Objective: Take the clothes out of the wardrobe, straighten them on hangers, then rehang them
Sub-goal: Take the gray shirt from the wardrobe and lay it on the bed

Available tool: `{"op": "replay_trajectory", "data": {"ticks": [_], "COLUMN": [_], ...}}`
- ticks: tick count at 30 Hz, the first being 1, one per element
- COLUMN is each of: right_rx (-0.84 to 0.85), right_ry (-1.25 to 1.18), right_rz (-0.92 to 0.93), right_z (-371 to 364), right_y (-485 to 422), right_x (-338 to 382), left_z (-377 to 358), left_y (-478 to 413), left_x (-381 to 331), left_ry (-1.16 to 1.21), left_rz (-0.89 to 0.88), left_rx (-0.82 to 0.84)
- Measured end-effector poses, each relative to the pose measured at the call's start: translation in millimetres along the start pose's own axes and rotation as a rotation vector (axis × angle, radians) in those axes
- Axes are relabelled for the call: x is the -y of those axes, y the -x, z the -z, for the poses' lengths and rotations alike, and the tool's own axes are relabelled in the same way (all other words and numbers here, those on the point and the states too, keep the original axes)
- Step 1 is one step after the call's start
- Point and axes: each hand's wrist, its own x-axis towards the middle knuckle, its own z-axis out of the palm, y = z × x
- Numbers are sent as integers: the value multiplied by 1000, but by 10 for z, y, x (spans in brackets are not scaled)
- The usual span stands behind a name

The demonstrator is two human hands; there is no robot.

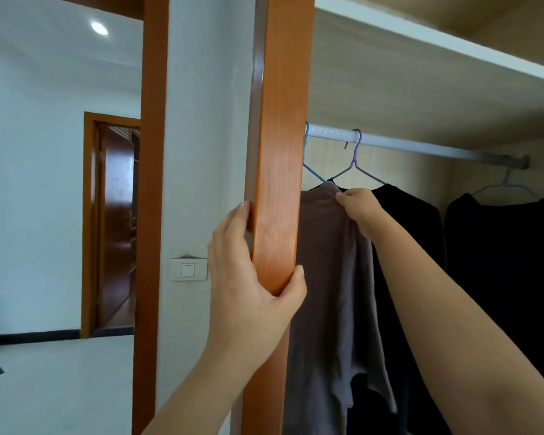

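Observation:
A grey-brown shirt hangs on a blue hanger at the left end of the white wardrobe rail. My right hand pinches the shirt's shoulder near the collar. Right beside it a black garment hangs on a lilac hanger. Another dark garment hangs further right on a pale blue hanger. My left hand grips the orange wooden edge of the wardrobe door, thumb on its right side.
A shelf runs above the rail. Left of the door are a white wall with a light switch, an orange door frame and an open doorway onto another room.

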Motion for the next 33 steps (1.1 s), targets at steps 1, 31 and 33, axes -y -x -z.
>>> {"op": "replay_trajectory", "data": {"ticks": [1,31,33], "right_rx": [-18,-158,-174], "right_ry": [-84,-198,-151], "right_rz": [-33,-99,-154], "right_z": [-19,1722,1929], "right_y": [14,2561,2846], "right_x": [12,-1011,-1073], "left_z": [4,-809,-952], "left_y": [-2,626,702], "left_x": [0,-328,-212], "left_ry": [1,209,133], "left_rz": [1,-278,-226], "left_rx": [-1,158,230]}}
